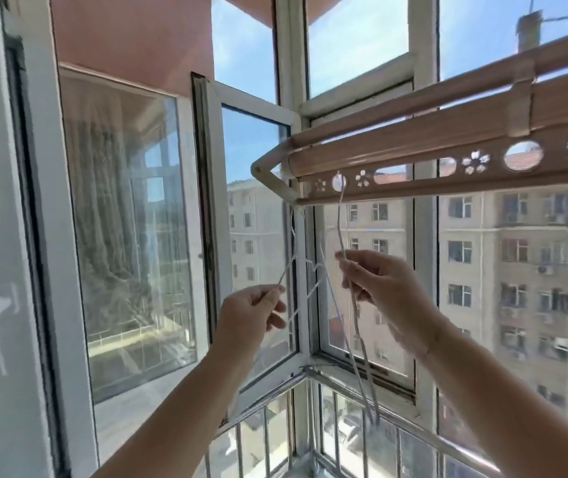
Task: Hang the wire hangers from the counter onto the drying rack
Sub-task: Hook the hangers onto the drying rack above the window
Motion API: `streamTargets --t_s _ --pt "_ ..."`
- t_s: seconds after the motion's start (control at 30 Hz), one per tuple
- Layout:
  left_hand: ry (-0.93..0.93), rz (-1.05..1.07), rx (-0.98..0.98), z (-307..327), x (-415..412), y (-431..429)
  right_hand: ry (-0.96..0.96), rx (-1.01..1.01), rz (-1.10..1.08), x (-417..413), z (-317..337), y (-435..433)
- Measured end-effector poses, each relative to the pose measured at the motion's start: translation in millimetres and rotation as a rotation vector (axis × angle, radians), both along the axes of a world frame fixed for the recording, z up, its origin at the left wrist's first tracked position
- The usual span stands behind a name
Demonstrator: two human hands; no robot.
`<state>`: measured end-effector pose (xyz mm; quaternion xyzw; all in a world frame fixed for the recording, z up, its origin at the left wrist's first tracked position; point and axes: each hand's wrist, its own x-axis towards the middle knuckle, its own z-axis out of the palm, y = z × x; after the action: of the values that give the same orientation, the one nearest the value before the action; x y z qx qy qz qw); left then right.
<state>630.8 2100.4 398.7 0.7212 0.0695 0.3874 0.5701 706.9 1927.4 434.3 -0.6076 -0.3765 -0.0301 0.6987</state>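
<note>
The drying rack [448, 146], a beige bar with round and flower-shaped holes, runs overhead from the centre to the upper right. My right hand [382, 288] pinches a white wire hanger [341, 232] whose hook reaches up into a round hole near the rack's left end; its body trails down below my hand. My left hand [251, 315] grips the lower arm of a second white wire hanger [292, 260], which hangs under the rack's left end cap. Thin wire blends into the window frame, so the second hanger's hook is hard to make out.
An open window sash [251, 208] stands just left of the rack's end. White window frames and a corner post [289, 63] lie behind. A metal railing [310, 426] runs below. Apartment buildings show outside. The counter is out of view.
</note>
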Motion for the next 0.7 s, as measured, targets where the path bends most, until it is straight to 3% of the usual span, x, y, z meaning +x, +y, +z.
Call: streamTargets --t_s 0.47,0.7 --pt "-0.057 -0.223 -0.017 28 57 36 0.039 -0.021 -0.282 11 -7 28" --pt "0.026 -0.317 -0.036 32 80 32 0.077 0.007 -0.357 12 -4 31"
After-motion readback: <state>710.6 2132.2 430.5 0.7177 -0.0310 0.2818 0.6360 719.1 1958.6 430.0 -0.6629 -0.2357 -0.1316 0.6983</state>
